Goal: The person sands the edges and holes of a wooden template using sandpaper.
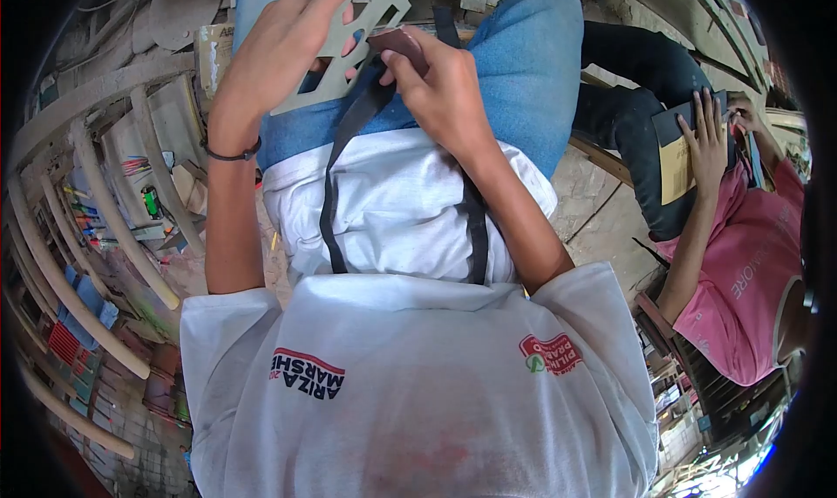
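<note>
My left hand (283, 49) is at the top of the view, its fingers wrapped around a flat grey-green panel with cut-out shapes (338, 67). The panel lies over my lap, against my jeans (519, 71). Close to its right edge, my right hand (436, 84) pinches a small brown piece of sandpaper (399, 45) between thumb and fingers. A black strap (362, 115) hangs loosely down from beside my right hand and across my white shirt (410, 367). Part of the panel is hidden behind my left hand.
To the right sits a person in a pink shirt (745, 280), hands on a dark flat piece with a yellow sheet (676, 162). Curved wooden rails (113, 184) stand on my left, with coloured odds and ends (135, 165) behind them. Scraps lie on the floor.
</note>
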